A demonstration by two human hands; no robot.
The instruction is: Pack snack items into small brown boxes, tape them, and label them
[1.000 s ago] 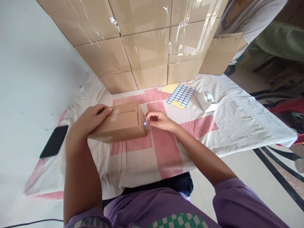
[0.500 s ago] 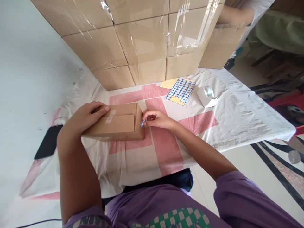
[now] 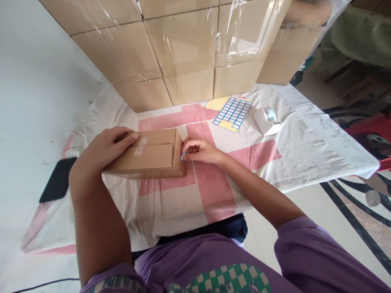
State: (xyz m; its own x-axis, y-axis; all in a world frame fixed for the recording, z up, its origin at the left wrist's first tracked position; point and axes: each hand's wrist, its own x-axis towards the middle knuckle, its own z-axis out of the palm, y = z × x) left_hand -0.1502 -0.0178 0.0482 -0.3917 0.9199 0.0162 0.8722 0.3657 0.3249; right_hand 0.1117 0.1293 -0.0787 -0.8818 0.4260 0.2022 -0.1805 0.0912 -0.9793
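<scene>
A closed cardboard box (image 3: 152, 156) lies on the cloth-covered table, with a strip of clear tape across its top seam. My left hand (image 3: 106, 148) grips its left end, thumb on top and the fingers partly hidden behind. At the right end, my right hand (image 3: 200, 150) pinches a small blue-edged sticker label (image 3: 183, 156) against or right beside the box's side. Farther back, a sheet of blue-bordered sticker labels (image 3: 233, 112) rests on a yellow backing, with some labels gone from its near edge. A white tape dispenser (image 3: 266, 121) stands to the right of the sheet.
Stacked cardboard boxes (image 3: 186, 44) wrapped in clear film rise along the back of the table. A black phone (image 3: 58, 180) lies at the left edge. Another person's arm (image 3: 308, 13) shows behind the stack at upper right. A red chair (image 3: 371, 132) is beyond the table.
The view has shifted slightly. My right hand stays at the box's right end with the label, and my left hand keeps its hold. The other person's arm has moved a little.
</scene>
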